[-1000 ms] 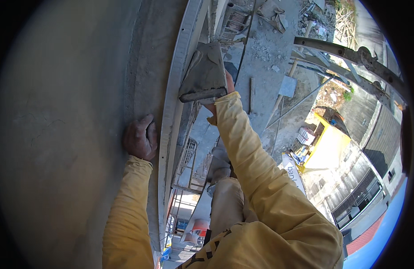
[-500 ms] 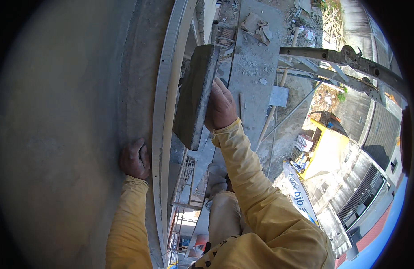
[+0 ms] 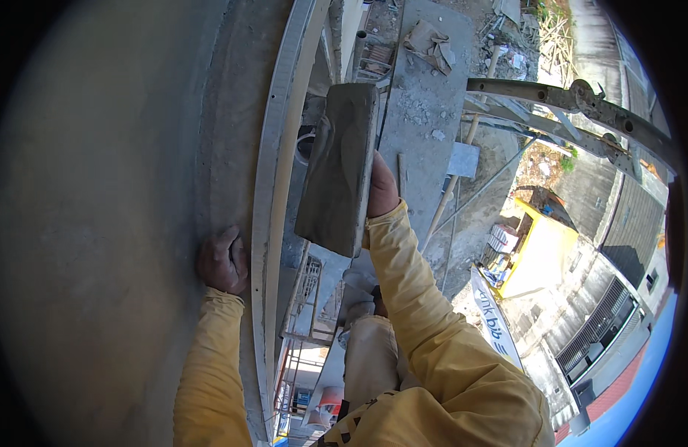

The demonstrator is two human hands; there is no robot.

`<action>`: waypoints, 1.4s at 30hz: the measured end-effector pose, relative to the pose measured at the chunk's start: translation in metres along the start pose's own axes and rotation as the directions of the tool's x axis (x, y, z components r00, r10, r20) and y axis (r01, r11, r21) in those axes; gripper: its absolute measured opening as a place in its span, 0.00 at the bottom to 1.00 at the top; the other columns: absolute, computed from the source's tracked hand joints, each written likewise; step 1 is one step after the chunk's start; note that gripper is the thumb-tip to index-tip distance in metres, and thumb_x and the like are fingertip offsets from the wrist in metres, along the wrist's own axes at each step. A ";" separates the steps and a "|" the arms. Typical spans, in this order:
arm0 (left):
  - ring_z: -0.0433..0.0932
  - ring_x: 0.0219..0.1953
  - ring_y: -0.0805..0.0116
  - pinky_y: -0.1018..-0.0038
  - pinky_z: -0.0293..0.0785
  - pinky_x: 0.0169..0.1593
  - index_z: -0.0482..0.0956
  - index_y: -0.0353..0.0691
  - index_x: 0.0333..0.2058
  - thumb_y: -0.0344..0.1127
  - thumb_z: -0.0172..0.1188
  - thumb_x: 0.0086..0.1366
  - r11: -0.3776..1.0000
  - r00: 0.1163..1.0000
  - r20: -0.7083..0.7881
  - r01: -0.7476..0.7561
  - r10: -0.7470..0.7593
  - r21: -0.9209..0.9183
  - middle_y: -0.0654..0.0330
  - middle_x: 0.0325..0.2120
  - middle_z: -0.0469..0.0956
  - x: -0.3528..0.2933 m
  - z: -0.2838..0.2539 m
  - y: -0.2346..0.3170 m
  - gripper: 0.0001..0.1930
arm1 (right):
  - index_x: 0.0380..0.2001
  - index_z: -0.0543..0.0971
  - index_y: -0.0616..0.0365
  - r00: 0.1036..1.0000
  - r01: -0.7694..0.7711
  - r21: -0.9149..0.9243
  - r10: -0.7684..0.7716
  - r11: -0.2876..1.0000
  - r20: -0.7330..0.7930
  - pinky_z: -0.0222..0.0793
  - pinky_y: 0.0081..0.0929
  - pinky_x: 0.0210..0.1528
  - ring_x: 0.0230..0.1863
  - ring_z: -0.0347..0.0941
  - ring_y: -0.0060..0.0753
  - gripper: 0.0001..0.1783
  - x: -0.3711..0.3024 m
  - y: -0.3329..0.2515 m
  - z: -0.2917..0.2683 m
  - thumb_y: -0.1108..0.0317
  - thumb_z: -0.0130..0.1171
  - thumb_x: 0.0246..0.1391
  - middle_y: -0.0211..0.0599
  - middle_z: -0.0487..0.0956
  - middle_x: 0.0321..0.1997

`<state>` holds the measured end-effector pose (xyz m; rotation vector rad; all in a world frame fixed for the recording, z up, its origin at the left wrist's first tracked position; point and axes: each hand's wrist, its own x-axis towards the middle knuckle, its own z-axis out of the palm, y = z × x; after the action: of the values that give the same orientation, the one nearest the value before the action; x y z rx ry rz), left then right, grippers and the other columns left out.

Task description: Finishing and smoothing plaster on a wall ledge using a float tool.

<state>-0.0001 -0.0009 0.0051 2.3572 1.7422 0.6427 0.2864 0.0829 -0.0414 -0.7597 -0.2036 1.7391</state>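
High above a street, beside a grey plastered wall (image 3: pixel 98 223), a worker's right hand (image 3: pixel 380 195) is gripping a mortar-loaded plastering float (image 3: pixel 338 167) level with the metal straightedge (image 3: pixel 273 223), while the left hand (image 3: pixel 223 261) is curling against the wall. A loosening grip risks dropping float or mortar onto the ground below.

A metal rail (image 3: pixel 273 186) stands between the wall (image 3: pixel 106 223) and the raised trowel (image 3: pixel 338 167).

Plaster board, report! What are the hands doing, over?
Right hand grips mortar-coated plaster board. Left hand pressed on grey wall. Metal rail between them.
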 end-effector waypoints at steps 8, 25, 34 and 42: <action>0.74 0.26 0.52 0.60 0.70 0.31 0.77 0.43 0.49 0.30 0.61 0.67 1.000 1.000 -0.001 0.013 -0.013 -0.010 0.53 0.26 0.75 -0.001 0.001 0.002 0.12 | 0.53 0.74 0.58 0.925 -0.350 0.765 0.329 0.541 0.191 0.71 0.25 0.38 0.40 0.69 0.26 0.16 -0.016 0.003 0.003 0.62 0.57 0.67 0.31 0.73 0.43; 0.76 0.28 0.52 0.61 0.72 0.32 0.77 0.44 0.49 0.29 0.62 0.66 1.000 1.000 -0.005 0.006 -0.006 0.002 0.54 0.30 0.78 0.001 -0.002 0.003 0.13 | 0.57 0.70 0.57 0.863 -0.499 0.819 0.240 0.283 0.444 0.71 0.26 0.35 0.37 0.65 0.26 0.23 -0.032 0.006 0.018 0.53 0.56 0.68 0.29 0.67 0.40; 0.78 0.29 0.53 0.61 0.74 0.33 0.76 0.44 0.49 0.29 0.63 0.66 0.999 1.000 0.007 -0.019 0.019 -0.033 0.56 0.31 0.79 0.005 0.005 0.003 0.14 | 0.64 0.68 0.55 0.926 -0.317 0.415 0.372 0.853 -0.056 0.75 0.34 0.45 0.47 0.73 0.34 0.28 -0.113 0.066 -0.092 0.53 0.55 0.68 0.38 0.76 0.52; 0.82 0.34 0.54 0.63 0.78 0.37 0.79 0.43 0.47 0.29 0.63 0.66 1.000 0.998 -0.060 -0.002 0.002 0.010 0.55 0.33 0.82 0.000 0.000 -0.004 0.11 | 0.59 0.70 0.63 0.902 -0.374 0.300 0.420 0.877 -0.102 0.70 0.29 0.59 0.54 0.75 0.29 0.22 -0.212 0.113 -0.005 0.60 0.52 0.68 0.39 0.78 0.55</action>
<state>-0.0036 -0.0001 0.0041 2.3703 1.7710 0.7133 0.2238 -0.1482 -0.0211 -0.7712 0.3271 2.0256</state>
